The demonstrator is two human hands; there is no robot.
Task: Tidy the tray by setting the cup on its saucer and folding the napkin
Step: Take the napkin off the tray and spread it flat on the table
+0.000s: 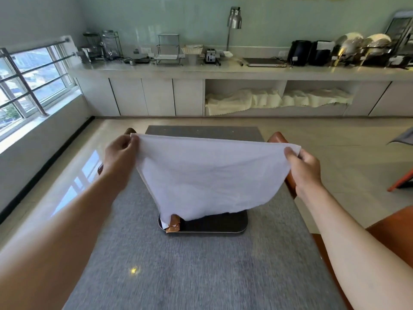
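Note:
A white napkin (210, 173) hangs spread in the air above the dark tray (237, 227). My left hand (120, 153) pinches its upper left corner and my right hand (301, 164) pinches its upper right corner. The cloth's lower edge droops onto the tray and hides most of it. The cup and saucer are not visible behind the napkin. Copper-coloured sachets (173, 224) lie at the tray's left end.
The tray rests on a grey table mat (178, 265). Orange-brown chairs (277, 137) stand at the table's sides. A long counter (223, 70) with appliances lines the far wall, and a window (33, 86) is at the left.

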